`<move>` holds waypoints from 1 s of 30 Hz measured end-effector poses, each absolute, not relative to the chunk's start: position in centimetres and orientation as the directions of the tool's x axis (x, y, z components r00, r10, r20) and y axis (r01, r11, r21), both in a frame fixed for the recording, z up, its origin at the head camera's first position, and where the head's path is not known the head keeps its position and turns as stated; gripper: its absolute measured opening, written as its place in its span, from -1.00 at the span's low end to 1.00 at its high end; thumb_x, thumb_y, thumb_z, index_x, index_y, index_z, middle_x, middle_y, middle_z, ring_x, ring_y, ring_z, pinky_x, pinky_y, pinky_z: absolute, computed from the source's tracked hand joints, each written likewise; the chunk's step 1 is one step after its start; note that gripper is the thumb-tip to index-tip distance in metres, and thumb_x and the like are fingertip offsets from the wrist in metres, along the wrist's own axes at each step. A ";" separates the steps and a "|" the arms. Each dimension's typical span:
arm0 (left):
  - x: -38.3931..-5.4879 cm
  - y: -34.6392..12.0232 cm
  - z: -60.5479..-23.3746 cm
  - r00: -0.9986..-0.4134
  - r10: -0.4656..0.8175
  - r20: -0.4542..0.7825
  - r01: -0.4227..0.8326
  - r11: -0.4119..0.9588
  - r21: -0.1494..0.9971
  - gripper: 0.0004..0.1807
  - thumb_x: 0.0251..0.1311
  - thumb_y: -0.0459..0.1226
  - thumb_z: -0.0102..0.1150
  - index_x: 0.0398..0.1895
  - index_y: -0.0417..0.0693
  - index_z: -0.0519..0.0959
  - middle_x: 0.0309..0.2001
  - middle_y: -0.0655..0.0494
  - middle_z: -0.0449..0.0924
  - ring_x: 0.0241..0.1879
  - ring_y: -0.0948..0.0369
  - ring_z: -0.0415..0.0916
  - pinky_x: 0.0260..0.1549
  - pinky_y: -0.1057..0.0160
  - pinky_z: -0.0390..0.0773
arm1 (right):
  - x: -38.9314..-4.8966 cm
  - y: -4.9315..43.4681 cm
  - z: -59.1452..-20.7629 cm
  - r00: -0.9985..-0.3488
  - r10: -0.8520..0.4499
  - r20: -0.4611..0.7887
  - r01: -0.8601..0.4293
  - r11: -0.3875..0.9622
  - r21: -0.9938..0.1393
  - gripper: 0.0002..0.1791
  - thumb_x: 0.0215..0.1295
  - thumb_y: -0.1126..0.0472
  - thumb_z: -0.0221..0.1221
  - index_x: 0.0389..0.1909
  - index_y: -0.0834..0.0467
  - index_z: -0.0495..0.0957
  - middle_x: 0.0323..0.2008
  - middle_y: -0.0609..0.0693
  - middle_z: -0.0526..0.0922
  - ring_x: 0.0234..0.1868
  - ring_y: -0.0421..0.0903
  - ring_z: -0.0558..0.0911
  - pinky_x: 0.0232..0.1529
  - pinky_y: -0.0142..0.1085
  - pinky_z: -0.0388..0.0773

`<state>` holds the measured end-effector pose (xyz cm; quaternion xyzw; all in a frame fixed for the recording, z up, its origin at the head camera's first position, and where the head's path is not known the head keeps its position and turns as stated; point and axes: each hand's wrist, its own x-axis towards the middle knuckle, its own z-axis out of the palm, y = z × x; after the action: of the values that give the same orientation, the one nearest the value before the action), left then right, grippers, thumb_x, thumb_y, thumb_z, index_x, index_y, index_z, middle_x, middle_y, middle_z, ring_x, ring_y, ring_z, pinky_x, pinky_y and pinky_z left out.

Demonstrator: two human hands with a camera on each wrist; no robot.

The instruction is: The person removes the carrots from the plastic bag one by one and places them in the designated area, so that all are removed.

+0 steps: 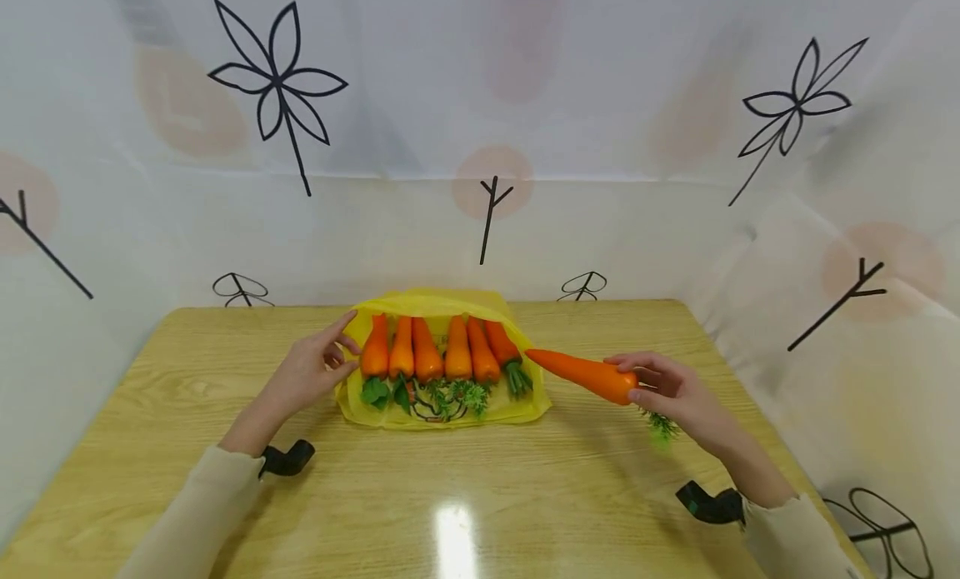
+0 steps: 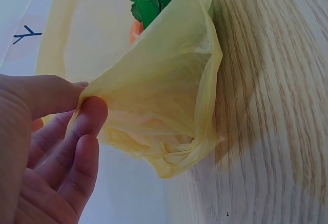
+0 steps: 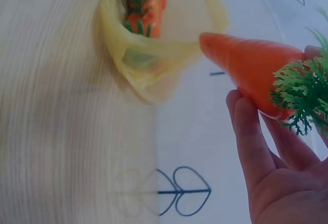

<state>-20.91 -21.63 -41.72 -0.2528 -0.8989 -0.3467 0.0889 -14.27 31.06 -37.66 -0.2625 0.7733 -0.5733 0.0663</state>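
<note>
A yellow plastic bag (image 1: 528, 408) lies on the table with its mouth spread towards me. Inside it several orange carrots (image 1: 457, 350) lie side by side, green tops facing the near edge. My left hand (image 1: 303, 375) pinches the left edge of the bag between thumb and fingers; the left wrist view shows the thin film (image 2: 159, 75) drawn up in that grip. To the right of the bag, my right hand (image 1: 682, 404) holds another carrot (image 1: 588, 375) near its leafy end. Its tip points left, close to the bag's right rim (image 3: 174, 47).
Under everything is a light wood-grain table (image 1: 360, 504). A pale cloth backdrop (image 1: 397, 229) with drawn leaves and twigs rises behind it and at both sides. Each wrist carries a black mount (image 1: 288, 458).
</note>
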 end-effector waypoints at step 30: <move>-20.7 -21.4 -41.5 -0.880 0.368 0.299 0.474 0.648 0.597 -0.18 0.17 -0.49 0.34 0.50 -0.21 0.20 -0.16 0.05 0.62 -0.34 0.23 0.55 -0.28 0.15 0.63 | -18.6 29.3 -44.2 -0.983 -0.178 0.053 -0.117 0.375 -0.920 -0.52 0.43 0.18 0.21 0.26 0.31 0.44 0.28 0.31 0.40 0.14 0.07 0.56 -0.09 -0.37 0.59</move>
<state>-20.72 -21.42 -41.50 -0.2326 -0.9046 -0.3492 0.0755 -18.64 29.33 -44.21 -0.0889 0.8286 -0.5520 0.0275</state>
